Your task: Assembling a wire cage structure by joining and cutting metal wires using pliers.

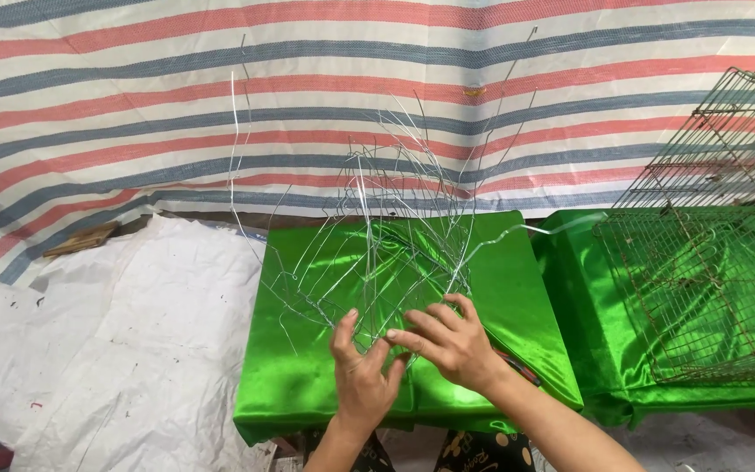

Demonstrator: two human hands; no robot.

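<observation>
A loose framework of thin silver wires (386, 218) rises from a table covered in shiny green cloth (308, 376). Its lower part is woven into a mesh, and long free ends stick up and out. My left hand (362, 371) and my right hand (449, 343) meet at the near bottom edge of the wirework, fingers pinching wires there. The fingertips of the right hand overlap the left hand's fingers.
A second green-covered table (587, 297) at the right carries rusty wire mesh cages (709, 262). A red, white and blue striped tarp (133, 105) hangs behind. White sheeting (107, 332) lies on the floor at the left. A red-handled tool (522, 369) lies by my right wrist.
</observation>
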